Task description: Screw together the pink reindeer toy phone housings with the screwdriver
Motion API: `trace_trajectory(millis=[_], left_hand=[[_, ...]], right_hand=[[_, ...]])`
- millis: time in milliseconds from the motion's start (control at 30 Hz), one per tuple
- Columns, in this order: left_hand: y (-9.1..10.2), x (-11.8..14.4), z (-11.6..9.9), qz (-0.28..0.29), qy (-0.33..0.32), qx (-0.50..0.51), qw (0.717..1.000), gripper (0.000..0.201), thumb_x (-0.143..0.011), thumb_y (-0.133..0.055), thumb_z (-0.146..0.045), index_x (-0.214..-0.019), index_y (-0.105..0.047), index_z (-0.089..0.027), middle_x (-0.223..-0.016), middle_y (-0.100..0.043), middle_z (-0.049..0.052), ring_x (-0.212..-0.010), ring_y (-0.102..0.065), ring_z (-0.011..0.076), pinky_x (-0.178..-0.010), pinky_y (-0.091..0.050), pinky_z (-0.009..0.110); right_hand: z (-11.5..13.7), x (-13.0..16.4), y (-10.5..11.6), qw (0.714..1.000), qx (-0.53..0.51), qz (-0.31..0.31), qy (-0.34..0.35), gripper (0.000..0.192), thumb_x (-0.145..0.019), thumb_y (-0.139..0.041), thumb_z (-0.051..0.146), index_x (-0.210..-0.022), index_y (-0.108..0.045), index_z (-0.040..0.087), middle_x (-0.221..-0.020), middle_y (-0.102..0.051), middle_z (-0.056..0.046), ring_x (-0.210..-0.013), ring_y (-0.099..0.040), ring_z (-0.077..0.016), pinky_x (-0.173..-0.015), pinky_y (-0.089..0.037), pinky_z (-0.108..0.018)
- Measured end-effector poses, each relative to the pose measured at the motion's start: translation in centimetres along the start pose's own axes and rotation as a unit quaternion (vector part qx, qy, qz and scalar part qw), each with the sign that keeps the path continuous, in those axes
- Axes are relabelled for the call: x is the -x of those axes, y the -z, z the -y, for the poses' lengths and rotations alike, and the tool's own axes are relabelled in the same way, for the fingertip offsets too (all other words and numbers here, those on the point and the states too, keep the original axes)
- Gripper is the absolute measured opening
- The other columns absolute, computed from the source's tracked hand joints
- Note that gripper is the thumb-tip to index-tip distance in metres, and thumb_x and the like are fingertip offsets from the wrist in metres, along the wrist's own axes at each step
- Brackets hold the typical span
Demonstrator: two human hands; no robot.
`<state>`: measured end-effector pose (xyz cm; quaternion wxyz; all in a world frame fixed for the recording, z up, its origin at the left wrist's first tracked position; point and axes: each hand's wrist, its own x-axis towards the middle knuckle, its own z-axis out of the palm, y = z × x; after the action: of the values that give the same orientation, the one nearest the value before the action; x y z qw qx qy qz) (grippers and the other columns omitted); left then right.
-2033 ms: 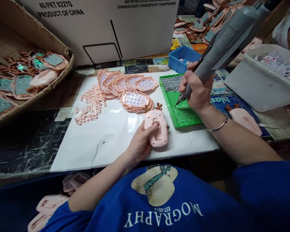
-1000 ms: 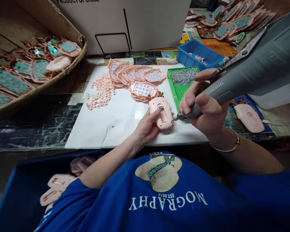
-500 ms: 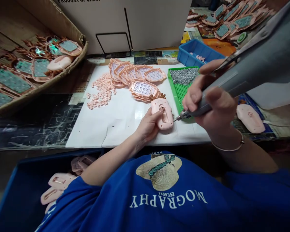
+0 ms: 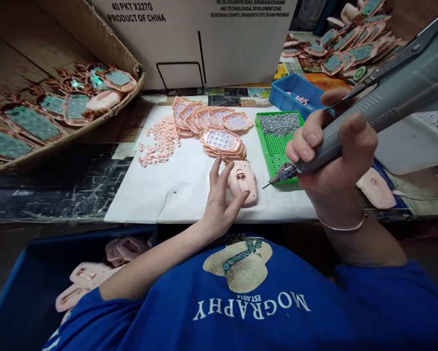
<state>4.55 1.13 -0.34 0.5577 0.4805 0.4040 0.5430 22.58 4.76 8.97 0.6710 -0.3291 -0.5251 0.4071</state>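
A worker in a blue shirt sits at a white sheet [image 4: 175, 190] spread over a bench. The left hand [image 4: 221, 200] rests fingers spread on the sheet, its fingertips touching a pink shell [image 4: 243, 184] that lies back-up near the sheet's near edge. The right hand [image 4: 332, 151] is wrapped tight around a grey driver [image 4: 383, 105], whose tip hangs just right of the shell, apart from it, over the near end of a green tray [image 4: 277, 151]. Screws [image 4: 279, 123] are heaped at the tray's far end. Just beyond the shell sits a stack of keypad fronts [image 4: 222, 141], with a fanned row of more fronts [image 4: 207, 117] farther back and loose pink buttons [image 4: 160, 141] to the left. A blue bin [image 4: 295, 95] stands past the tray, holding what may be small pink parts. A cardboard box [image 4: 68, 102] of circuit-fitted units lies far left; another pink shell [image 4: 374, 187] lies right of the wrist.
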Motion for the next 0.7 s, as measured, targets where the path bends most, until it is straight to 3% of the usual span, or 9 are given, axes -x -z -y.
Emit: trace_trajectory(millis=[67, 167, 267, 367, 500, 700], left_hand=[[0.0, 0.3, -0.9, 0.016, -0.076, -0.071, 0.994, 0.044, -0.075, -0.081, -0.02, -0.118, -0.072, -0.024, -0.155, -0.048, 0.012, -0.151, -0.034, 0.0301, -0.126, -0.02, 0.042], [-0.3, -0.1, -2.1, 0.139, -0.088, -0.085, 0.983, 0.017, -0.086, -0.07, -0.023, -0.1, -0.079, -0.023, -0.116, -0.073, 0.011, -0.118, -0.062, 0.0275, -0.124, -0.022, 0.045], [-0.4, -0.9, -2.6, 0.2, -0.045, -0.078, 0.976, 0.01, -0.086, -0.071, -0.024, -0.086, -0.081, -0.023, -0.087, -0.075, 0.008, -0.089, -0.067, 0.0236, -0.124, -0.021, 0.048], [0.1, -1.4, -2.4, 0.223, -0.026, -0.086, 0.971, 0.005, -0.081, -0.076, -0.025, -0.078, -0.08, -0.024, -0.082, -0.075, 0.006, -0.084, -0.067, 0.0226, -0.126, -0.018, 0.05], [1.0, -1.2, -1.6, 0.199, -0.062, -0.102, 0.973, 0.008, -0.084, -0.073, -0.026, -0.08, -0.08, -0.026, -0.086, -0.077, 0.005, -0.086, -0.067, 0.0217, -0.126, -0.02, 0.05], [1.4, -0.9, 0.2, 0.152, -0.063, -0.065, 0.984, 0.009, -0.083, -0.078, -0.031, -0.082, -0.082, -0.022, -0.082, -0.077, 0.005, -0.08, -0.068, 0.0192, -0.116, -0.04, 0.046]], right_hand=[[0.0, 0.1, -0.2, 1.0, -0.01, 0.026, 0.006, 0.043, -0.071, -0.076, 0.064, -0.097, -0.055, 0.036, -0.059, -0.036, 0.006, -0.04, -0.034, -0.0146, -0.041, -0.035, -0.031], [-0.1, 0.5, -0.7, 0.998, -0.039, 0.055, 0.016, 0.042, -0.074, -0.076, 0.063, -0.098, -0.057, 0.035, -0.059, -0.036, 0.007, -0.039, -0.035, -0.0137, -0.04, -0.036, -0.03], [0.0, 1.1, -1.5, 0.994, -0.084, 0.066, 0.01, 0.039, -0.072, -0.081, 0.056, -0.097, -0.062, 0.034, -0.057, -0.037, 0.008, -0.036, -0.037, -0.0132, -0.036, -0.037, -0.03], [0.1, 1.6, -1.9, 0.991, -0.11, 0.076, -0.001, 0.033, -0.071, -0.082, 0.051, -0.094, -0.067, 0.032, -0.054, -0.04, 0.008, -0.034, -0.037, -0.0131, -0.034, -0.038, -0.031], [0.7, 2.0, -1.9, 0.994, -0.092, 0.059, -0.006, 0.035, -0.067, -0.085, 0.052, -0.091, -0.067, 0.034, -0.052, -0.043, 0.008, -0.033, -0.036, -0.013, -0.032, -0.037, -0.03], [1.7, 1.9, -2.1, 0.993, -0.101, 0.019, 0.054, 0.036, -0.067, -0.089, 0.05, -0.077, -0.061, 0.029, -0.054, -0.04, 0.008, -0.032, -0.034, -0.0091, -0.03, -0.033, -0.027]])
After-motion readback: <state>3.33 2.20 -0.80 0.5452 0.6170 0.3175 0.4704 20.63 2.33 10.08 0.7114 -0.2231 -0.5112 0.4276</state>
